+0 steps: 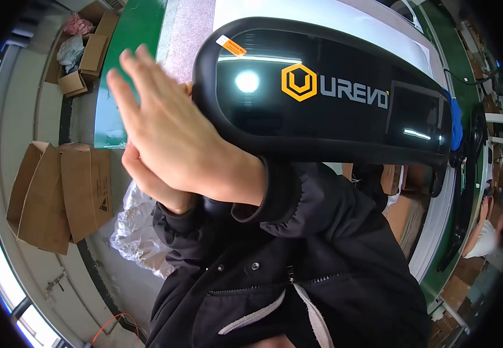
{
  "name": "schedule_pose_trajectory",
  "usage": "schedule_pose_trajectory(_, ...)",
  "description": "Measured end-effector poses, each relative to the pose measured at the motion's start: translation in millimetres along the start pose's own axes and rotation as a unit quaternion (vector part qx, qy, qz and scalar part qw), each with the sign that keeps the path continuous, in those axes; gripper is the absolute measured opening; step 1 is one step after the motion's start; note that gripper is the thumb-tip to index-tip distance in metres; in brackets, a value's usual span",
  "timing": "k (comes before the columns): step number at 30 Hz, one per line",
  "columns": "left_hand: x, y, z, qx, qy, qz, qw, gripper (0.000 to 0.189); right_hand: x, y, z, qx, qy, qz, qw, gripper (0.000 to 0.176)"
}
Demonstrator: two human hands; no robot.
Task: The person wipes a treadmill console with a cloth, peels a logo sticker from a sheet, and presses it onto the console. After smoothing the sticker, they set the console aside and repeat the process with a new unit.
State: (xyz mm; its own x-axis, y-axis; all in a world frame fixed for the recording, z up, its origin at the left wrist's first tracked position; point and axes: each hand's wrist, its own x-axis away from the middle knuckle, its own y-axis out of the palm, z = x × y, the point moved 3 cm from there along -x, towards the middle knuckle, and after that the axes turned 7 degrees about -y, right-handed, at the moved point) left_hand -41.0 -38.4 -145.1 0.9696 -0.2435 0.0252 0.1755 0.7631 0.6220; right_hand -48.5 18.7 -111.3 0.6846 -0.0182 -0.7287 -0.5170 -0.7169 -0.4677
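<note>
A long black glossy cover (344,124) with a yellow hexagon logo and grey "UREVO" lettering lies across the bench in front of me. An orange sticker (232,46) is on its upper left corner. My right hand (176,136) is raised just left of the cover's rounded end, its fingers stretched out and apart, slightly blurred, holding nothing. It crosses over my left hand (154,181), which is largely hidden behind it. Only the left hand's lower part and wrist show plainly; a bit of finger appears by the cover's left edge. Whether it grips anything is hidden.
Green bench surface (138,35) and a white sheet (321,16) lie beyond and under the cover. Cardboard boxes (86,188) stand on the floor at left, near crumpled silvery plastic wrap (141,232). A blue cloth (456,124) is right of the cover. Another person (486,238) is at far right.
</note>
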Motion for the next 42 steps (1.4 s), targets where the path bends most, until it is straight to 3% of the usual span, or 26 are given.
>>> schedule_pose_trajectory(2,-2.1,11.1,-0.6,0.056,-0.020,-0.089,0.994,0.031,11.6,32.4,-5.7,0.146,0.019,0.075,0.986,0.061)
schedule_pose_trajectory(4,-6.3,9.2,2.3,-0.013,-0.006,-0.090,0.996,0.030,22.0,39.3,-11.1,0.108,-0.004,0.055,0.993,0.052)
schedule_pose_trajectory(6,-13.2,-0.2,-1.7,-0.099,0.010,-0.082,0.992,0.030,18.5,-18.3,-24.2,-0.113,-0.066,-0.063,0.989,0.041)
schedule_pose_trajectory(8,-11.1,-2.6,-4.1,-0.170,0.021,-0.082,0.982,0.031,37.2,-39.7,-26.8,0.066,-0.077,-0.077,0.992,0.038)
schedule_pose_trajectory(11,-3.6,6.9,0.2,-0.181,-0.001,-0.090,0.979,0.021,62.6,-85.4,-15.0,0.200,-0.002,-0.176,0.964,0.050)
schedule_pose_trajectory(13,-3.5,6.8,-1.1,-0.201,-0.006,-0.112,0.973,0.037,80.0,-112.4,-9.2,0.275,-0.005,-0.201,0.940,0.049)
schedule_pose_trajectory(16,-3.6,15.5,3.1,-0.345,0.019,-0.139,0.928,0.052,103.7,-162.6,-1.4,0.353,0.054,-0.234,0.904,0.048)
schedule_pose_trajectory(17,-4.9,17.0,3.5,-0.374,0.014,-0.134,0.918,0.067,112.0,-181.6,5.0,0.381,0.075,-0.223,0.894,0.044)
schedule_pose_trajectory(22,-7.3,43.8,12.3,-0.605,0.089,-0.126,0.781,0.083,156.2,-284.1,34.3,0.502,0.150,-0.082,0.848,0.057)
schedule_pose_trajectory(24,-7.6,55.5,12.2,-0.678,0.139,-0.118,0.712,0.083,174.4,-321.4,38.3,0.559,0.187,-0.053,0.806,0.049)
schedule_pose_trajectory(27,-7.6,56.6,11.2,-0.629,0.077,-0.096,0.767,0.077,190.9,-344.2,40.6,0.563,0.258,0.004,0.786,0.043)
schedule_pose_trajectory(31,-5.4,54.6,12.8,-0.567,0.014,-0.062,0.821,0.062,193.9,-368.5,48.9,0.408,0.408,0.091,0.811,0.045)
schedule_pose_trajectory(34,-3.6,57.5,5.2,-0.528,-0.014,-0.050,0.848,0.059,198.3,-398.5,59.6,0.379,0.453,0.034,0.806,0.044)
schedule_pose_trajectory(40,1.3,59.0,-4.4,-0.390,-0.042,-0.076,0.917,0.058,193.8,-403.9,64.2,0.375,0.455,0.128,0.798,0.040)
schedule_pose_trajectory(42,1.4,56.1,-5.6,-0.353,-0.024,-0.108,0.929,0.060,190.5,-408.2,57.8,0.332,0.417,0.174,0.828,0.037)
